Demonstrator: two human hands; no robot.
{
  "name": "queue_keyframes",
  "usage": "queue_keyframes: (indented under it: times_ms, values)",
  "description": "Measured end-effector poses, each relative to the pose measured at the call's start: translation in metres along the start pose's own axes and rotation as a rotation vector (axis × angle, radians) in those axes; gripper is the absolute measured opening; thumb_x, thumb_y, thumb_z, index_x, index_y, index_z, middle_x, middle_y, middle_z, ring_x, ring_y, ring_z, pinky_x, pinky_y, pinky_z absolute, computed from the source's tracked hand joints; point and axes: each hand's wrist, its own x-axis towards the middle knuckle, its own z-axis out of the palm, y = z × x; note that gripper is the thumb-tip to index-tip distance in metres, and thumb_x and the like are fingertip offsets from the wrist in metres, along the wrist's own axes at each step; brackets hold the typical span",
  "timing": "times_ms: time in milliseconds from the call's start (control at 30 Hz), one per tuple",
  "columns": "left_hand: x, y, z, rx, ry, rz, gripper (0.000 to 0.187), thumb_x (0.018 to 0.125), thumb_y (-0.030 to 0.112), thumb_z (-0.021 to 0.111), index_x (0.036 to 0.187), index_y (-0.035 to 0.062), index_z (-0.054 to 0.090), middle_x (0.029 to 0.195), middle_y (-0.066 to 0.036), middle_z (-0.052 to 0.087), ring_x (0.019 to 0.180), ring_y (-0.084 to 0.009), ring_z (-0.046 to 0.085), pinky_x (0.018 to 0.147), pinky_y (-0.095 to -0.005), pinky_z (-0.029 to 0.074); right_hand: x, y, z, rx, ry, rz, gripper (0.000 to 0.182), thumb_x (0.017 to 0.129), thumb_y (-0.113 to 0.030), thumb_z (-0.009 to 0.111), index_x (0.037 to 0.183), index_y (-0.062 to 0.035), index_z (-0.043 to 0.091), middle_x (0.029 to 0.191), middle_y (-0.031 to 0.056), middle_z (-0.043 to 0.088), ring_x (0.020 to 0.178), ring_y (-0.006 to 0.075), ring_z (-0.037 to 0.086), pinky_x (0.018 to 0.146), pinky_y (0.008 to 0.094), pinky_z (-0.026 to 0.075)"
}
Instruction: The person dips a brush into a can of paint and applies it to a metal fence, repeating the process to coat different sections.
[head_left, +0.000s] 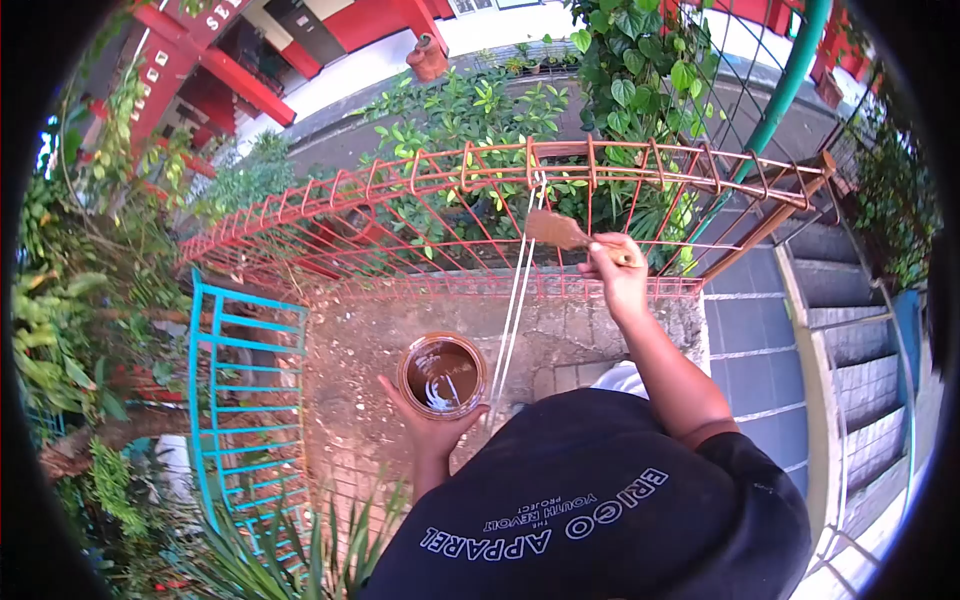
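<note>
a flat paintbrush point(556, 230) with a pale wooden handle and bristles loaded with brown paint is gripped by the right hand point(618, 275), fingers closed round the handle. the bristles stick out to the left of that hand and are laid against the wire railing point(440, 215), at the point where two thin unpainted white bars point(517, 300) run down. the railing is coated reddish-brown and stretches away on both sides of the hand.

lower down, a small round paint tin point(442, 375) is cupped from below in the left hand point(432, 430), fingers curled up round its side. glossy dark brown paint with a pale swirl is seen inside, and the rim is smeared orange-brown. the tin is held well below and to the left of the brush hand.

beyond the left hand a blue metal frame point(235, 400) is seen, and green plants point(480, 125) rise behind the railing. grey steps point(850, 330) lie to the right of the right hand.
</note>
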Motion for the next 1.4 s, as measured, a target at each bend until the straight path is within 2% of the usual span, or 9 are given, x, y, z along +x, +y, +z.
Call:
queue_keyframes:
  times_ms: [100, 267, 433, 567, 800, 967, 1167, 1300, 1400]
  values:
    - [0.000, -0.016, -0.009, 0.077, -0.005, 0.053, 0.165, 0.051, 0.027, 0.104, 0.156, 0.0021, -0.020, 0.155, -0.023, 0.033, 0.140, -0.0338, 0.042, 0.118, -0.0477, 0.035, 0.005, -0.041, 0.027, -0.710, -0.111, -0.760, 0.011, 0.087, 0.000, 0.074, 0.097, -0.0014, 0.069, 0.090, 0.0106, 0.072, 0.081, 0.0210, 0.071, 0.072, 0.0325, 0.058]
    - [-0.008, -0.025, -0.015, -0.022, 0.071, 0.057, 0.162, 0.051, 0.021, 0.103, 0.158, 0.0043, -0.018, 0.155, -0.023, 0.032, 0.141, -0.0335, 0.041, 0.116, -0.0483, 0.036, 0.016, -0.094, 0.044, -0.872, -0.076, -1.072, 0.018, 0.081, 0.005, 0.076, 0.095, -0.0040, 0.069, 0.085, 0.0119, 0.069, 0.074, 0.0265, 0.069, 0.069, 0.0329, 0.055]
    - [-0.023, -0.046, -0.022, -0.003, 0.104, 0.027, 0.163, 0.050, 0.021, 0.104, 0.158, 0.0038, -0.016, 0.155, -0.023, 0.033, 0.139, -0.0333, 0.043, 0.116, -0.0478, 0.037, 0.007, -0.083, 0.064, -1.300, -0.384, -1.018, 0.016, 0.082, -0.001, 0.077, 0.096, -0.0057, 0.070, 0.084, 0.0122, 0.069, 0.073, 0.0263, 0.071, 0.066, 0.0344, 0.057]
    - [-0.026, -0.051, -0.026, 0.021, 0.172, 0.108, 0.161, 0.050, 0.027, 0.104, 0.158, 0.0013, -0.013, 0.153, -0.024, 0.036, 0.137, -0.0347, 0.046, 0.115, -0.0486, 0.037, 0.030, -0.108, 0.070, -0.992, -0.055, -1.060, 0.008, 0.088, -0.004, 0.075, 0.096, -0.0048, 0.071, 0.087, 0.0078, 0.073, 0.077, 0.0125, 0.068, 0.070, 0.0279, 0.055]
    - [-0.022, -0.047, -0.027, 0.137, 0.174, 0.251, 0.148, 0.057, 0.034, 0.100, 0.161, 0.0078, -0.002, 0.148, -0.028, 0.042, 0.131, -0.0420, 0.051, 0.110, -0.0533, 0.041, 0.085, -0.117, 0.077, -0.678, -0.114, -0.492, 0.009, 0.090, -0.009, 0.074, 0.092, -0.0026, 0.069, 0.080, 0.0060, 0.073, 0.072, 0.0115, 0.069, 0.066, 0.0253, 0.053]
    - [-0.022, -0.044, -0.029, 0.279, 0.186, 0.267, 0.149, 0.057, 0.039, 0.100, 0.161, 0.0077, -0.003, 0.148, -0.029, 0.041, 0.130, -0.0436, 0.051, 0.108, -0.0547, 0.042, 0.159, -0.157, 0.081, -0.521, -0.095, -0.613, 0.012, 0.092, -0.007, 0.071, 0.096, 0.0025, 0.067, 0.084, 0.0101, 0.072, 0.070, 0.0143, 0.070, 0.062, 0.0268, 0.057]
    - [-0.021, -0.044, -0.019, 0.260, 0.194, 0.272, 0.151, 0.055, 0.041, 0.100, 0.161, 0.0071, -0.001, 0.147, -0.029, 0.043, 0.129, -0.0442, 0.051, 0.108, -0.0548, 0.041, 0.209, -0.155, 0.084, -0.796, -0.195, -0.282, 0.016, 0.091, -0.012, 0.071, 0.099, -0.0001, 0.065, 0.081, 0.0095, 0.072, 0.064, 0.0172, 0.071, 0.057, 0.0303, 0.059]
    - [-0.017, -0.036, -0.010, 0.265, 0.240, 0.293, 0.150, 0.054, 0.042, 0.100, 0.161, 0.0066, 0.000, 0.146, -0.029, 0.044, 0.130, -0.0445, 0.051, 0.109, -0.0545, 0.041, 0.224, -0.163, 0.088, -0.820, -0.182, -0.454, 0.016, 0.089, -0.013, 0.073, 0.094, 0.0006, 0.067, 0.081, 0.0094, 0.072, 0.061, 0.0170, 0.070, 0.053, 0.0295, 0.056]
    - [-0.017, -0.034, 0.003, 0.254, 0.267, 0.274, 0.150, 0.054, 0.043, 0.100, 0.160, 0.0059, 0.001, 0.146, -0.029, 0.045, 0.131, -0.0450, 0.051, 0.109, -0.0545, 0.041, 0.211, -0.162, 0.102, -1.216, -0.232, -0.487, 0.022, 0.084, -0.024, 0.075, 0.094, -0.0045, 0.073, 0.080, 0.0129, 0.076, 0.072, 0.0253, 0.075, 0.070, 0.0379, 0.058]
